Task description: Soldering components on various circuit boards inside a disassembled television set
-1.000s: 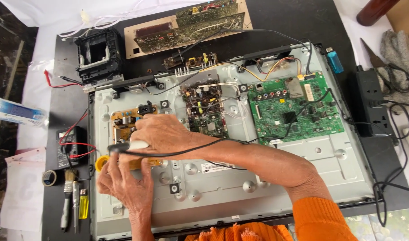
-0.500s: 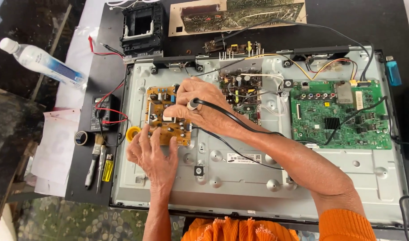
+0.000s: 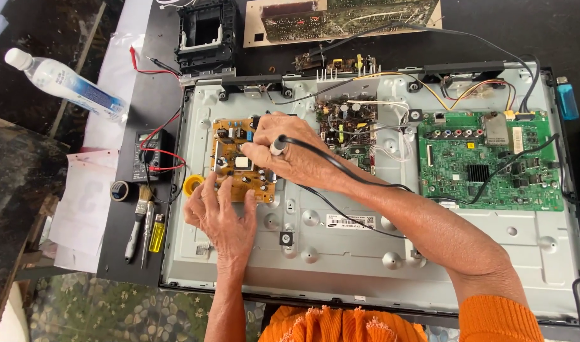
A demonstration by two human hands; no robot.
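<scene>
Probing the yellow power board (image 3: 230, 166), mounted at the left of the metal TV chassis (image 3: 340, 253): your right hand (image 3: 290, 158) grips a wired probe (image 3: 278, 145); your left hand (image 3: 221, 215) rests flat, fingers spread, on the board's lower edge. Hold the tip steady, clear of neighbouring pins.

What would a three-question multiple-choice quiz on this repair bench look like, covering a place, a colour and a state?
1. Where does the plastic bottle lie?
A. upper left, off the metal panel
B. on the green board
C. under the right hand

2. What colour is the board beneath the hands?
A. blue
B. yellow-orange
C. white

3. What is the right hand doing?
A. lying flat and empty
B. gripping a corded tool
C. holding the bottle

Answers: 1 A, it rests beside the black mat, left of the panel; 2 B, it differs from the green board at right; 3 B, fingers close round the tool, its black cable trailing along the forearm.
</scene>
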